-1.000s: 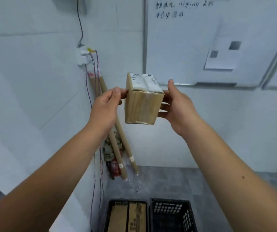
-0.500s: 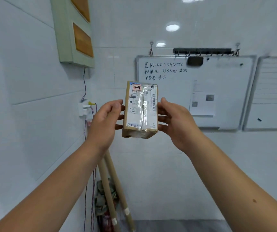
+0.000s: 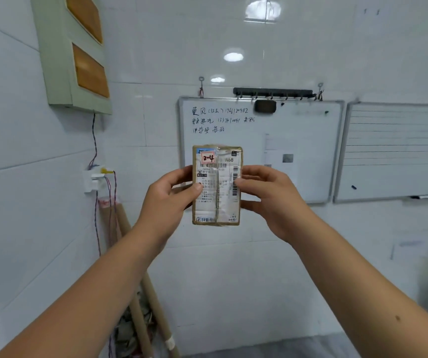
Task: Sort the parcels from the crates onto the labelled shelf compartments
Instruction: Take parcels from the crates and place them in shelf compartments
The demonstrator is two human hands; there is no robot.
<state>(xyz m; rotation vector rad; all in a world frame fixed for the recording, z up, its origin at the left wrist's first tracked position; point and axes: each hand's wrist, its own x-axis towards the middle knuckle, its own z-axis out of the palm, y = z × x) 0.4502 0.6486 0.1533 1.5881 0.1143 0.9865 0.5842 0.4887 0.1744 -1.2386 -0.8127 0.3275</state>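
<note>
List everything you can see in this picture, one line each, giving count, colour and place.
parcel: one, brown cardboard with a white label and a red "2-4" tag, held up at centre
whiteboard: one, white with black handwriting, on the wall behind the parcel
lined whiteboard: one, white, on the wall at right
hook rail: one, black, above the whiteboard
eraser: one, black, at the whiteboard's top edge
cabinet: one, pale green with two amber panels, upper left wall
socket: one, white, left wall, wires running to it
cardboard tubes: two, brown, leaning in the corner, lower left
left hand: one, grips the parcel's left edge
right hand: one, grips the parcel's right edge
</note>
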